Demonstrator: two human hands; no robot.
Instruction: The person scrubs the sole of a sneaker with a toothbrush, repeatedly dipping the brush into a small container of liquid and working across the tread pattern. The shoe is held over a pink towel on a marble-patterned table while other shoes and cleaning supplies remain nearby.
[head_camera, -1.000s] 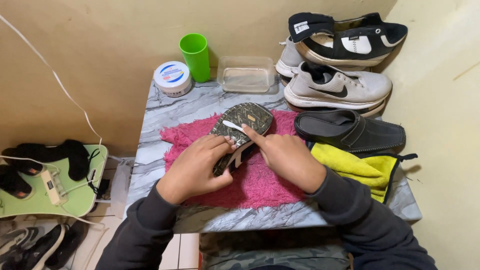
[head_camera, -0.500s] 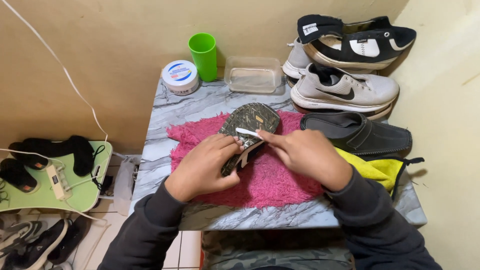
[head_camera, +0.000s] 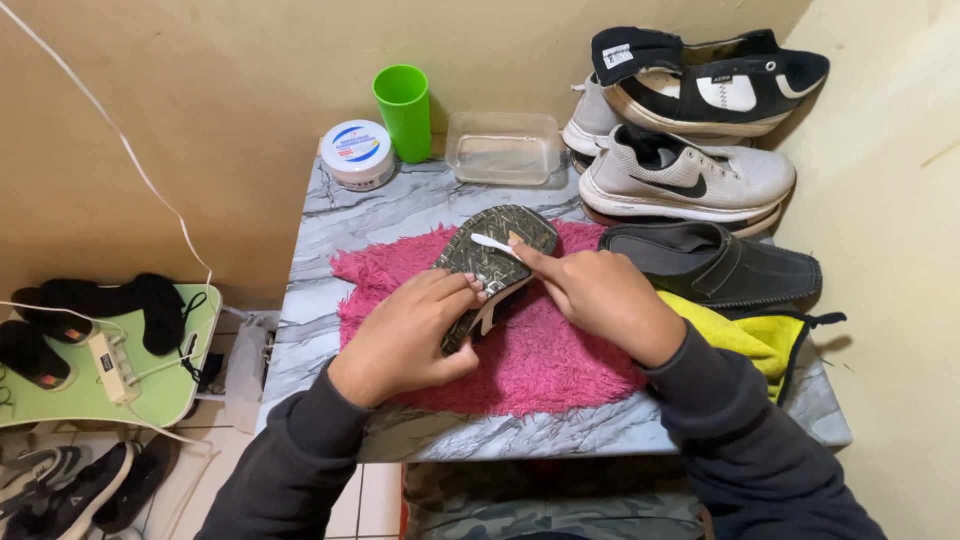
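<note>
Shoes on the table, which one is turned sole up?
The shoe on the pink towel, gripped by the left hand, shows its tread. The grey sneaker, black slip-on and black-and-white shoe sit sole down.

Round white tub (head_camera: 358, 153) with blue-and-white lid label at table's back left, just beside green cup (head_camera: 404, 110); small white tag (head_camera: 616, 56) on black shoe's heel.

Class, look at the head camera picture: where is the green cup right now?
The green cup stands upright at the back left of the marble table, against the wall, between the round white tub and the clear plastic container.
</note>
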